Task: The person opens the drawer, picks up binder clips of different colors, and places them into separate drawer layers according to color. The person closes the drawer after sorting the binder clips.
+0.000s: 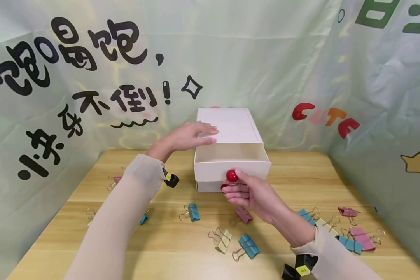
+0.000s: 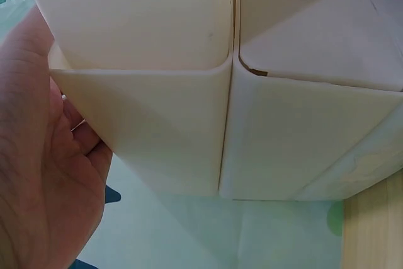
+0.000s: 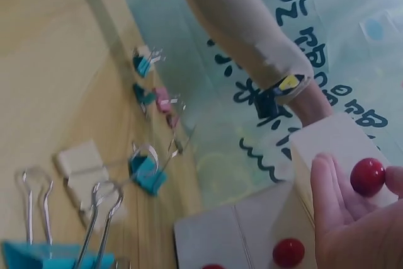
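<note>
A white drawer box (image 1: 225,122) stands toward the back of the table, its upper drawer (image 1: 213,170) pulled partway out. The part of the drawer's inside that shows is bare. My left hand (image 1: 190,136) rests on the box's top at the left edge, fingers extended; the left wrist view shows the palm (image 2: 56,181) beside the box's wall. At the drawer front, my right hand (image 1: 253,194) pinches a round red knob (image 1: 232,175), thumb on its near side. Another red knob (image 3: 288,252), lower on the box, is partly hidden behind the fingers in the head view.
Binder clips lie scattered over the wooden table (image 1: 168,249): a blue clip (image 1: 194,212), a pink clip (image 1: 244,214) and a cream clip (image 1: 224,241) in front of the box. Several more cluster by the right forearm, including a pink one (image 1: 363,238). A printed cloth (image 1: 266,70) hangs behind.
</note>
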A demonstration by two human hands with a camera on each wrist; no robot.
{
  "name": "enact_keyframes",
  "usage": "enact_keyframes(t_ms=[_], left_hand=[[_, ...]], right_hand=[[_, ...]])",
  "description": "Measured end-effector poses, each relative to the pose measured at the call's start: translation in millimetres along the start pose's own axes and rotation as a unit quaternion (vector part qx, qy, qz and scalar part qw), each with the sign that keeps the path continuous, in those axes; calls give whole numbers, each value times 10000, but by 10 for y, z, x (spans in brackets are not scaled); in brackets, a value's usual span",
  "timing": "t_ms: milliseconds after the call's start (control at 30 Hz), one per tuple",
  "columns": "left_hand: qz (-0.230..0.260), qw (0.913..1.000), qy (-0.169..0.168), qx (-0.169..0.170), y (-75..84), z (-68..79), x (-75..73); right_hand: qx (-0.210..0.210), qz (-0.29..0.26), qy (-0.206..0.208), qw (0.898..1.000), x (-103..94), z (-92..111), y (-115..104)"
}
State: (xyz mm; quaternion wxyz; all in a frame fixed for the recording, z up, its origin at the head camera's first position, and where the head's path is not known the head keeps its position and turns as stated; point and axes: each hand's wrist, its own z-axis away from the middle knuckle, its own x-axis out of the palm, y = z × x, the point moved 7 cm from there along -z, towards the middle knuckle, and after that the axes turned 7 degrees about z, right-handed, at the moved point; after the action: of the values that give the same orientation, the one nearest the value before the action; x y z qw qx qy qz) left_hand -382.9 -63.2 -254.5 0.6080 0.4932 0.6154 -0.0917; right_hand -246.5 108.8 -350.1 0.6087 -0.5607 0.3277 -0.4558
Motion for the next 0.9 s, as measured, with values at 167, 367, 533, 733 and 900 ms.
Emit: enact_keyframes(t_ms=[167,367,533,733,900], left_hand=[[18,10000,23,31,-5,-4,-6],[-8,10000,12,13,-24,-3,1],[-85,9998,32,159,0,-21,-3],[-111,9998,39,169,4,-22,-3],[-54,9999,19,147,-10,-13,12]], right_hand=[[-520,1324,-131,9897,-51,63,7],[-1243,2887,-156,9492,-160,129,55],[-1228,3704,63,9207,-286,180,120],[-1313,4039,-45,9053,-360,261,216],[-1609,4075,-502,8975,-345,354,333]])
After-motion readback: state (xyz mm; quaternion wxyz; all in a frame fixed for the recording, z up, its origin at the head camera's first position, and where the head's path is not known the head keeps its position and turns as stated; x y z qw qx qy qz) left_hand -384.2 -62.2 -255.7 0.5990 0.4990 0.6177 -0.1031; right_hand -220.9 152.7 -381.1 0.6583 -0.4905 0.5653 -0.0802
